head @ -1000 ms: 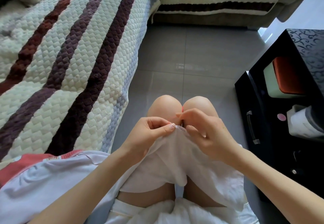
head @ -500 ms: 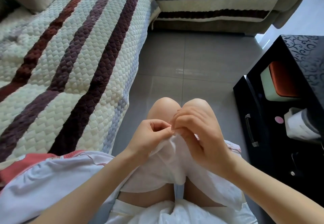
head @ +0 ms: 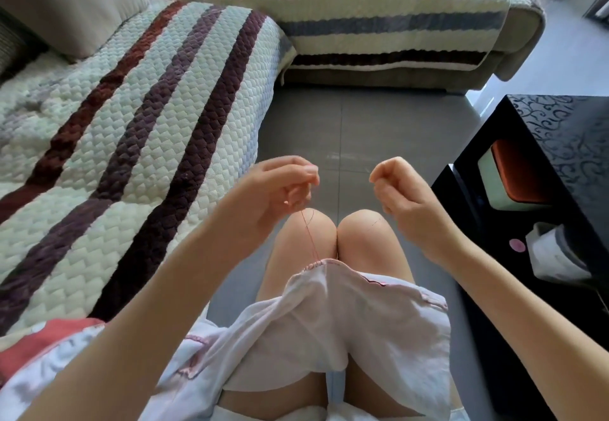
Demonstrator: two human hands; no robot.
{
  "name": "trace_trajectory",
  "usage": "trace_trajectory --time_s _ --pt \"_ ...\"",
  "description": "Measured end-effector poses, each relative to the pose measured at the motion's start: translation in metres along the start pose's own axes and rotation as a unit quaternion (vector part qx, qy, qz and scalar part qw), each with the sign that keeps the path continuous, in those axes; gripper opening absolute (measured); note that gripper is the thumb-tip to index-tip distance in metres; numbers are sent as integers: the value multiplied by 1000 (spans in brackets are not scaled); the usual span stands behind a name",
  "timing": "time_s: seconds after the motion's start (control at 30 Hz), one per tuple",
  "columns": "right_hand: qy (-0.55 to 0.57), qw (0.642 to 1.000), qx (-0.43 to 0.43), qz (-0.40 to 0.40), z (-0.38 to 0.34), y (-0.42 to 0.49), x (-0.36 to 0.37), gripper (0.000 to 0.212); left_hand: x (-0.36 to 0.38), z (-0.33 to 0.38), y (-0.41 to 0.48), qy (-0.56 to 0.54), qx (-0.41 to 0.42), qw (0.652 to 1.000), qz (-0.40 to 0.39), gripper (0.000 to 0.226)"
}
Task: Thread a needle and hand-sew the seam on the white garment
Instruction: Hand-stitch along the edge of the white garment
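Observation:
The white garment (head: 333, 318) lies over my lap, its pink-stitched seam edge (head: 324, 262) just behind my knees. A red thread (head: 308, 233) rises taut from that seam to my left hand (head: 280, 190), which pinches it between thumb and fingers above my left knee. My right hand (head: 400, 195) is raised above the right knee, apart from the left hand, with fingers curled and thumb against forefinger. A faint thin strand (head: 375, 221) crosses the knee just below it. The needle is too small to make out.
A striped quilted sofa cover (head: 125, 144) fills the left and the back. A black cabinet (head: 560, 157) stands close on the right, with a green and orange box (head: 504, 177) and a tissue roll (head: 553, 252) on its shelves. Grey tiled floor (head: 362, 124) lies ahead.
Both hands have left the seam edge, risen and moved apart. The garment edge has dropped onto my thighs, and the red thread is drawn up from the seam.

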State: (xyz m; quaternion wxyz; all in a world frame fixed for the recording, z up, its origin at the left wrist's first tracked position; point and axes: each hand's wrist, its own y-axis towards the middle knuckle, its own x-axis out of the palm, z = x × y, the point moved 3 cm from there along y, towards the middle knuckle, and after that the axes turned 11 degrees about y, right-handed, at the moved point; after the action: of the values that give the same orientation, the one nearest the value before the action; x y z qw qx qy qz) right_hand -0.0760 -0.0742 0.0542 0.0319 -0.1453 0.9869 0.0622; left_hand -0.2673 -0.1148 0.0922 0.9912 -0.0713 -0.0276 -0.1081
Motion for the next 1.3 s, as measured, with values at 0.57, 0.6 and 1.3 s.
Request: trace_trajectory --time_s 0.57,0.6,1.3 --pt "202 964 5 -174 -24 -21 45 35 -15 25 13 138 2 990 5 14" --pt "204 967 -23 -153 -29 -21 43 26 -18 19 14 129 -16 991 31 17" --pt "211 849 35 483 -22 128 -116 21 9 -85 -34 193 -149 970 -24 34"
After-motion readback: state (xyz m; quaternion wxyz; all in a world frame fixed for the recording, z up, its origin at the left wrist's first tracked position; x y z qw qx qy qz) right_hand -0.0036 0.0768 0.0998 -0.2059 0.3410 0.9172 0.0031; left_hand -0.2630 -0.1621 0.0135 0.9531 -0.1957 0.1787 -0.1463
